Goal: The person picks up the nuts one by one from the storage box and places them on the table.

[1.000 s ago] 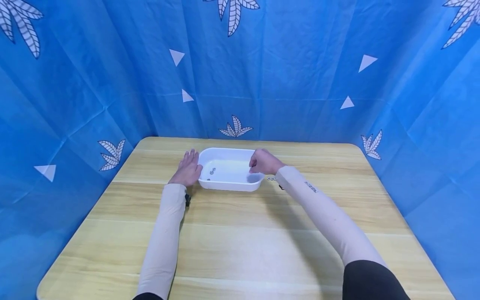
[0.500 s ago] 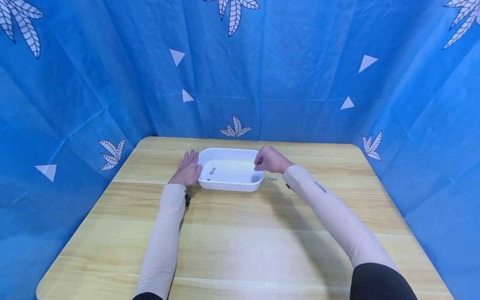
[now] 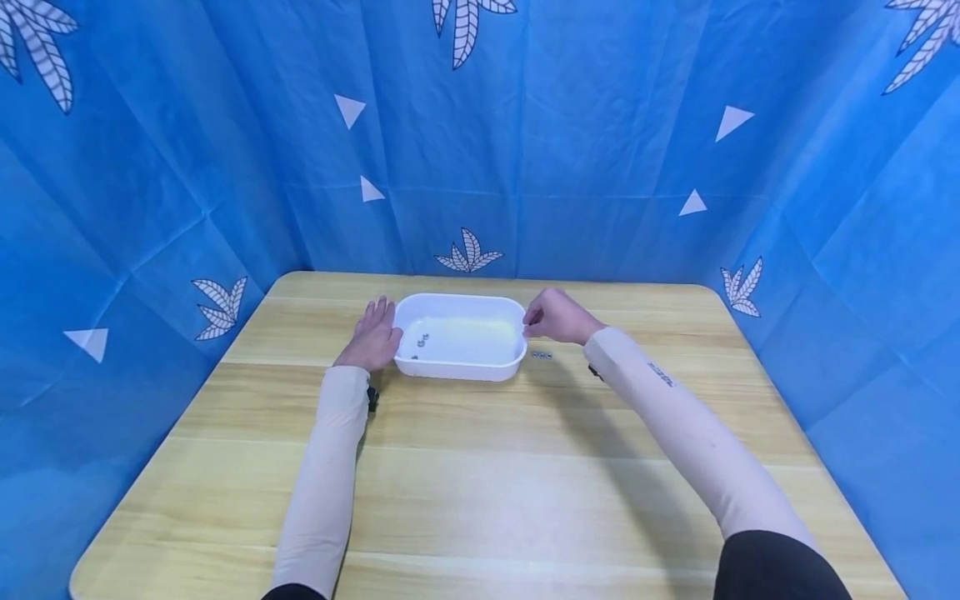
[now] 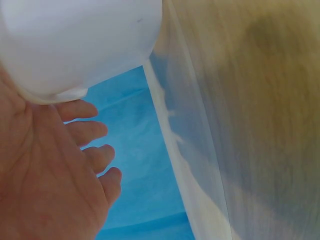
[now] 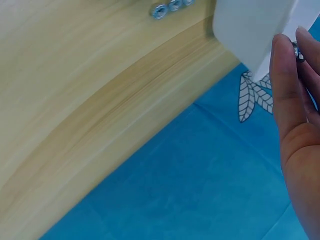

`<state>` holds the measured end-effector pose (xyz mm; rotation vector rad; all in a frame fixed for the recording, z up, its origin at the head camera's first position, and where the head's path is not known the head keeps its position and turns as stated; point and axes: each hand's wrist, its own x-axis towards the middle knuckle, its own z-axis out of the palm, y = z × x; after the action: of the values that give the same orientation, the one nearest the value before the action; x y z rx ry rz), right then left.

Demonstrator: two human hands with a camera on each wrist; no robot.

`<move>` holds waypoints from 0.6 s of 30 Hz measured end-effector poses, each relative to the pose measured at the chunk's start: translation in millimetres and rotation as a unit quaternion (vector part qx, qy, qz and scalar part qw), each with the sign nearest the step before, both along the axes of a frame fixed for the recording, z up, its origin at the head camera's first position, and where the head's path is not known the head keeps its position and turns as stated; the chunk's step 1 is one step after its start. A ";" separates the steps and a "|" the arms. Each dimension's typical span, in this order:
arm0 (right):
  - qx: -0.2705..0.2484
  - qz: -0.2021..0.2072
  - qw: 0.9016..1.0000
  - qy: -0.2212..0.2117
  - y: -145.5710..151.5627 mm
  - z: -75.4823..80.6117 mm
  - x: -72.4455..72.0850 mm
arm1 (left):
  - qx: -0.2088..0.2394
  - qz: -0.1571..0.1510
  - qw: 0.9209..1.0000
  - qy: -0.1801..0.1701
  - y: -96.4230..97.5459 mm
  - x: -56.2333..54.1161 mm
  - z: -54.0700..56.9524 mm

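Observation:
A white plastic basin (image 3: 461,372) stands at the far middle of the table, with a few small metal nuts (image 3: 422,342) on its floor toward the left. At its left end my left hand (image 3: 371,337) touches the wall, fingers extended and thumb by the rim; the left wrist view shows the palm beside the basin's underside. Over the right rim, my right hand (image 3: 561,317) pinches a small silver nut (image 5: 298,52) between thumb and fingertips. Just right of the basin, three nuts (image 5: 174,5) lie in a row on the table.
The wood-grain table (image 3: 480,475) extends toward me from the basin. Behind it and along both sides hangs a blue curtain (image 3: 600,150) with white leaf and triangle prints. My right forearm (image 3: 675,408) passes over the table's right half.
My right hand has moved right from inside the basin to its right rim, holding the nut. The row of nuts on the table shows fully. My left hand has stayed put.

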<state>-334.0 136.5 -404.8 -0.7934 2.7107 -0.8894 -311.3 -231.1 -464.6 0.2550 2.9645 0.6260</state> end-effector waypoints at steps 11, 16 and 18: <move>0.001 -0.018 1.000 -0.002 21.3 -9.7 2.1 | 0.004 -0.002 1.000 0.004 -0.7 -1.6 -1.3; 0.006 -0.034 0.999 -0.012 30.2 -15.9 2.8 | 0.010 0.000 1.000 0.004 -0.3 -0.9 -1.5; 0.008 -0.040 0.999 -0.015 33.8 -18.2 3.1 | 0.008 0.000 1.000 0.002 -0.2 -1.3 -1.9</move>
<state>-330.9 170.3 -423.0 -0.6678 2.7362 -0.8860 -312.6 -231.2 -466.5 0.2572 2.9651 0.6500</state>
